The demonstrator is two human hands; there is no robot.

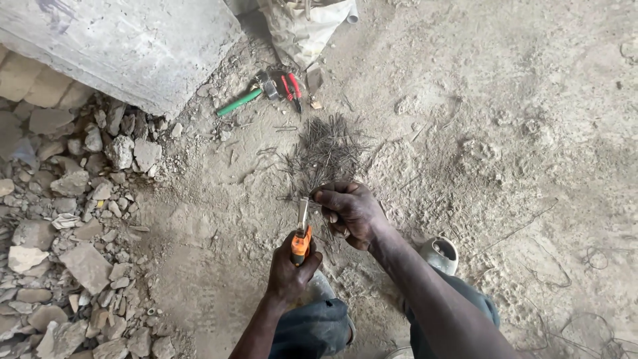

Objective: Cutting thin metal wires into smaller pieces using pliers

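Two hands are at work over the dirt floor (505, 100). Your left hand (290, 266) has its fingers wrapped shut around the orange handles of a pair of pliers (302, 229), whose metal nose points up toward a small bunch of thin wire pieces (318, 193). Your right hand (350, 211) has its fingers closed on that bunch, holding it just above the ground.

Beyond it, a loose heap of cut wire lengths (327, 149) lies spread on the floor, so by the look of it a good deal of wire is already cut, while the bunch in hand is in mid-work.

Farther off, near the concrete block (133, 46), lie red-handled pliers (291, 88) and a green-handled tool (239, 102). Rubble (73, 219) fills the floor's left side.
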